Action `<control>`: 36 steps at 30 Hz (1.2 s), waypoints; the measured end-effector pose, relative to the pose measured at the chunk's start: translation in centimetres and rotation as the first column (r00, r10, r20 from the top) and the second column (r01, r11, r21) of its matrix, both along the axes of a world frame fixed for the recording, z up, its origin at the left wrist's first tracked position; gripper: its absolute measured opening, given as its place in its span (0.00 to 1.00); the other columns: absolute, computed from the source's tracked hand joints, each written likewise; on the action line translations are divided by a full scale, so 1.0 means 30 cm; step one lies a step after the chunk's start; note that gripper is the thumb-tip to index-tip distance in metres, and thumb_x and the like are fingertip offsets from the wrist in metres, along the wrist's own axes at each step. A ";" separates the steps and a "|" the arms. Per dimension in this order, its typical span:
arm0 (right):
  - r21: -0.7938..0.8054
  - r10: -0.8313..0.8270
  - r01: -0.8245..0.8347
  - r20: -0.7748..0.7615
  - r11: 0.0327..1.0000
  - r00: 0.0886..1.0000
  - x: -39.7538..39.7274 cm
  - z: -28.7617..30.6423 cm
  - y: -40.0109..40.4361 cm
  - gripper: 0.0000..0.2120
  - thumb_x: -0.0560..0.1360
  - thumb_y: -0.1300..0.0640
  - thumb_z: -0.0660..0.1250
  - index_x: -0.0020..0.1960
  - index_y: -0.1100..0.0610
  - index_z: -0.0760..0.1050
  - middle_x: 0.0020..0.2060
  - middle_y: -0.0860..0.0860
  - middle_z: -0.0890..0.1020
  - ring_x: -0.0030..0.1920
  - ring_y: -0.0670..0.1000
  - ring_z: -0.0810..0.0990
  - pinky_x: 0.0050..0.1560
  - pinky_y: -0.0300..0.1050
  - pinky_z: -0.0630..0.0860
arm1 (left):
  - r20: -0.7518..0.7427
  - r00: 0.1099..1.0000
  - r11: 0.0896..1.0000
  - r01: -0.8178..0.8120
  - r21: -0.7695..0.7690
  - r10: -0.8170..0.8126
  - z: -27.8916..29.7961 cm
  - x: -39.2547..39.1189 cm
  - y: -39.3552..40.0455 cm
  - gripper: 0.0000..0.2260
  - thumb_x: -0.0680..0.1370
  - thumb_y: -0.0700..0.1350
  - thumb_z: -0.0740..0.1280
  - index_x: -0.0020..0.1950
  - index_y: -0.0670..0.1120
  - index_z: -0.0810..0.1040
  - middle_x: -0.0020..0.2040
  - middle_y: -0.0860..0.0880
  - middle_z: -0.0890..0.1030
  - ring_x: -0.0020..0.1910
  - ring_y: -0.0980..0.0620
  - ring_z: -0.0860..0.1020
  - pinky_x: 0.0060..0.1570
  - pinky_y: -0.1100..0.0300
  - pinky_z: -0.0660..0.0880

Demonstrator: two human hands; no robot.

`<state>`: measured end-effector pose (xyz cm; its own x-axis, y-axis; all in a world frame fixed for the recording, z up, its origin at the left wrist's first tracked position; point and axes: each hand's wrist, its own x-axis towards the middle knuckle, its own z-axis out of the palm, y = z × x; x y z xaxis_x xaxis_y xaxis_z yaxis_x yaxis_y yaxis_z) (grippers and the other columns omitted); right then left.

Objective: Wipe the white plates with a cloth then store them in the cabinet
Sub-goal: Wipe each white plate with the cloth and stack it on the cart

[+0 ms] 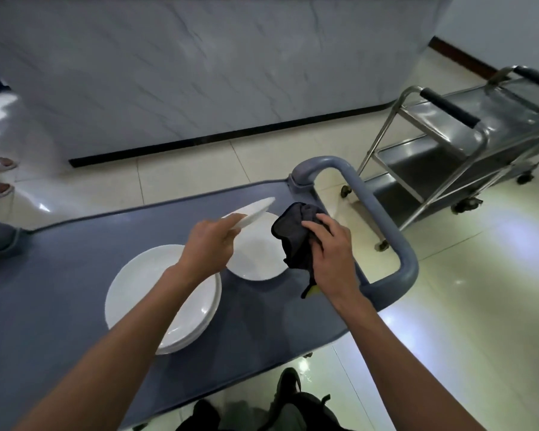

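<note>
My left hand [210,244] gripped a white plate [252,213] by its near edge, fingers curled under it and thumb along the top, so that the plate stood tilted, its far rim raised above the cart. My right hand [332,255] clutched a dark cloth [293,236], fingers bent over the bunched fabric, with a loose end hanging down past my wrist towards a small yellow bit I could not make out. The cloth sat just beside the tilted plate, not clearly touching it.

Under both hands another white plate [255,259] lay flat on the grey-blue cart top [59,275], partly hidden by my left hand and by the cloth. To the left of it, beneath my left forearm, a stack of white plates [143,293] rested on the same surface; my arm crossed over its right side.

The cart's rounded grey handle [383,231] looped out to the right, close beside my right hand. Beyond it stood a stainless steel trolley [467,144] with black grips and small castors, well apart from the plates. A marbled white wall [199,73] with a dark skirting strip ran behind the cart, above pale floor tiles [479,306]. At the far left edge, another person's sandalled feet [0,175] showed on the floor. My own dark shoe [288,384] showed below the cart's near edge.
</note>
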<state>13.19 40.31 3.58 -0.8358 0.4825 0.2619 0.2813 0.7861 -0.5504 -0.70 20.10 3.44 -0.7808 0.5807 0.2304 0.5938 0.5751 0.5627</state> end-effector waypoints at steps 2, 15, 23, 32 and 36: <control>-0.011 0.012 -0.012 0.029 1.000 0.999 0.010 -0.010 0.040 0.15 0.82 0.64 0.62 0.66 0.55 0.78 0.68 0.54 0.74 0.67 0.58 0.69 0.67 0.59 0.71 | -0.053 0.998 0.994 0.010 -0.105 -0.016 -0.020 0.005 0.053 0.17 0.80 0.37 0.66 0.67 0.50 0.79 0.50 0.45 0.86 0.45 0.39 0.82 0.44 0.52 0.79; -0.076 0.187 -0.182 0.069 0.980 0.980 -0.024 -0.057 0.186 0.15 0.82 0.65 0.63 0.65 0.58 0.80 0.68 0.57 0.75 0.67 0.60 0.70 0.67 0.56 0.72 | -0.177 0.972 0.946 0.096 -0.309 -0.157 -0.225 0.083 0.180 0.27 0.64 0.23 0.70 0.61 0.41 0.83 0.58 0.42 0.84 0.56 0.38 0.83 0.51 0.43 0.81; -0.123 0.250 -0.242 0.056 0.963 0.967 -0.016 -0.091 0.228 0.14 0.82 0.64 0.63 0.65 0.58 0.80 0.68 0.57 0.75 0.68 0.58 0.69 0.69 0.51 0.70 | -0.136 0.949 0.889 0.207 -0.409 -0.284 -0.304 0.143 0.223 0.21 0.71 0.32 0.69 0.64 0.41 0.79 0.63 0.43 0.80 0.61 0.39 0.78 0.55 0.47 0.77; -0.137 0.281 -0.265 0.115 0.954 0.953 0.027 -0.114 0.286 0.15 0.81 0.64 0.63 0.66 0.57 0.79 0.68 0.56 0.75 0.69 0.58 0.70 0.71 0.51 0.69 | -0.085 0.975 0.870 0.143 -0.472 -0.206 -0.349 0.203 0.279 0.19 0.80 0.38 0.67 0.71 0.43 0.75 0.73 0.44 0.73 0.71 0.39 0.72 0.65 0.46 0.72; -0.157 0.297 -0.274 0.149 0.949 0.943 0.029 -0.114 0.302 0.16 0.82 0.62 0.62 0.68 0.56 0.78 0.70 0.55 0.74 0.70 0.57 0.68 0.72 0.53 0.68 | -0.074 0.978 0.869 0.136 -0.476 -0.194 -0.360 0.213 0.288 0.19 0.81 0.40 0.65 0.73 0.43 0.73 0.75 0.44 0.71 0.72 0.39 0.70 0.67 0.46 0.70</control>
